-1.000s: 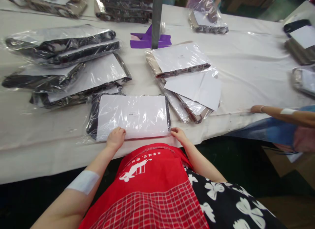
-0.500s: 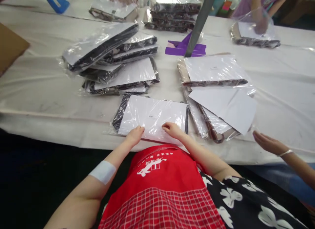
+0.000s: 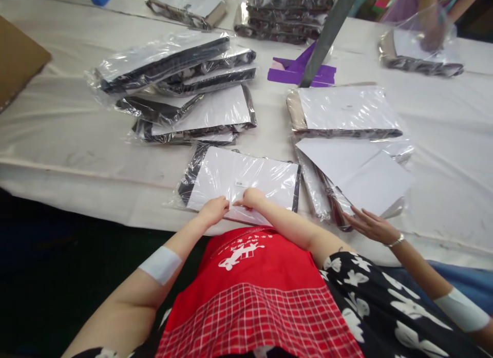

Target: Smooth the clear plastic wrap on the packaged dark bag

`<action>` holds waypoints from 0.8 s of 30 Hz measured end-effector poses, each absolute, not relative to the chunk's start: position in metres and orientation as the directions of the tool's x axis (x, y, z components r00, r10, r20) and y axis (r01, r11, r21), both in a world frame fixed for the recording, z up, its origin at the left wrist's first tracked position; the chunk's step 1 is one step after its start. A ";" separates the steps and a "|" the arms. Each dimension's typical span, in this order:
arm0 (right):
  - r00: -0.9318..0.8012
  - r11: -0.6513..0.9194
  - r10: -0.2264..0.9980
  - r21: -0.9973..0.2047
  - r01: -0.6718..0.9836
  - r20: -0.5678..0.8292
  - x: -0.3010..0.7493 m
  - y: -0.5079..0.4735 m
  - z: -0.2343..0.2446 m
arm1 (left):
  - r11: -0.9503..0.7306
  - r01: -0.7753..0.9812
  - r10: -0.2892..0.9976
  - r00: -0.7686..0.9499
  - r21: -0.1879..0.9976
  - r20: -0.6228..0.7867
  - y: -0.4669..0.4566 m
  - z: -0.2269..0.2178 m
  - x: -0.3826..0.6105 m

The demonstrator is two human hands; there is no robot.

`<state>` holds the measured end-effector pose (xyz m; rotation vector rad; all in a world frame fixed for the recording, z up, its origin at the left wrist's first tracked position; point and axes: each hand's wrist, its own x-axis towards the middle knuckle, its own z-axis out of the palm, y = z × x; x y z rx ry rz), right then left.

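A transparent plastic bag (image 3: 269, 186) lies flat at the table's front edge. Inside it are a white sheet with a small barcode label and dark folded fabric, which shows at both ends. My left hand (image 3: 215, 210) is closed on the bag's near edge, with fingers and thumb pinched together. Just to its right, my right hand (image 3: 252, 198) rests over the near middle of the bag, its fingertips bunched on the plastic close to the left fingertips. My fingers partly hide the near edge.
Bagged packs (image 3: 204, 101) are piled loosely behind to the left. Other bagged packs (image 3: 346, 109) lie to the right under loose white sheets (image 3: 354, 168), where a co-worker's hand (image 3: 372, 225) reaches in. A grey post (image 3: 327, 39) rises beside purple tape (image 3: 285, 76). Cardboard (image 3: 19, 62) sits far left.
My right hand has moved left along the bag towards my left hand, which stays at the near edge. The co-worker's hand has come in from the right to the loose white sheets.
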<state>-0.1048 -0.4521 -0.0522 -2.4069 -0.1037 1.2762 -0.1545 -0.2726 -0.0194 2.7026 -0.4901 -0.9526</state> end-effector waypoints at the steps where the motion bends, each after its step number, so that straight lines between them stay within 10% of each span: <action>1: 0.585 -0.916 0.243 -0.382 -0.125 -0.774 -0.106 -0.452 -0.052 | -0.917 -0.241 -0.386 0.733 0.317 -0.560 -0.273 -0.018 -0.156; 24: 0.515 -0.901 0.215 -0.372 -0.222 -0.830 -0.098 -0.447 -0.062 | -0.844 -0.420 -0.537 0.637 0.334 -0.554 -0.309 -0.013 -0.168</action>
